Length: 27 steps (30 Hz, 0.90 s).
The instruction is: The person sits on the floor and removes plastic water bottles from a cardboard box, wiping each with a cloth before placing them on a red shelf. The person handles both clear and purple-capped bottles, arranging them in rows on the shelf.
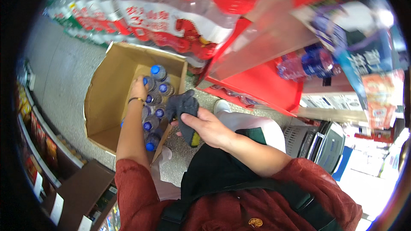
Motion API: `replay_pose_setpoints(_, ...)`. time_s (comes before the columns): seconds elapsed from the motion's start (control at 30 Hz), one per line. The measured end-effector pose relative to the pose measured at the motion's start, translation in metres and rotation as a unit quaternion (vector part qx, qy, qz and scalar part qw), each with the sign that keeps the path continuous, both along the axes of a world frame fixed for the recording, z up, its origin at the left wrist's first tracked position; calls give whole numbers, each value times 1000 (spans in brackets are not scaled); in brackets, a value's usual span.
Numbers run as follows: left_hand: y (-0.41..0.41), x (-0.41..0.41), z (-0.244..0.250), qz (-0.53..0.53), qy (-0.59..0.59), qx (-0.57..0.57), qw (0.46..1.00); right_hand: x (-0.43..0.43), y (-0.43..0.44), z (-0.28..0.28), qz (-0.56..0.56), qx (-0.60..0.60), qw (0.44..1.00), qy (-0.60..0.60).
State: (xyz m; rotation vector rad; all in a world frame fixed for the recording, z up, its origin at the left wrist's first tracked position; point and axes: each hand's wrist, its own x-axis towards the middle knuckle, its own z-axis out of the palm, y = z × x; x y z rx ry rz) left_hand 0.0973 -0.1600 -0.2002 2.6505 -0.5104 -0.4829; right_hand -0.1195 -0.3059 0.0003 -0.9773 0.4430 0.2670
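Note:
An open cardboard box [109, 83] stands on the floor before me. Clear plastic bottles with blue caps are grouped along its right side. My left hand [139, 89], with a beaded bracelet at the wrist, reaches inside with its fingers around the top of one capped bottle [151, 84]. Another bottle [158, 72] stands just beyond it, and a bottle [152, 141] is at the near end. In my right hand [210, 126], beside the box's right wall, is a bunched dark grey cloth [183, 104] with a yellow-green patch; it may be a glove.
Shrink-wrapped bottle packs [167, 19] are stacked behind the box. A red display shelf [257, 86] rises at the right, with a purple-labelled bottle [316, 62] on it. Store shelving [45, 134] and a brown cabinet [80, 186] are at the left. A grey machine [327, 149] stands at the right.

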Motion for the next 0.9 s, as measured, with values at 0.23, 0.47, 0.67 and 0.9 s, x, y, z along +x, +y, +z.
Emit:
replay_pose_setpoints(0.23, -7, -40, 89, -29, 27, 135, 990, -12, -24, 21, -238, -50, 957, -155)
replay_pose_setpoints(0.47, -100, -152, 263, -317, 135, -122, 931, -65, -69, 40, -382, -2, 902, -200)
replay_pose_setpoints(0.67, -246, -227, 325, -345, -93, -287, 889, -96, -115, 40, -478, -93, 826, -282)
replay_pose_setpoints(0.9, -352, -228, 303, -378, -301, -186, 856, -119, -156, 44, -539, -42, 796, -272)
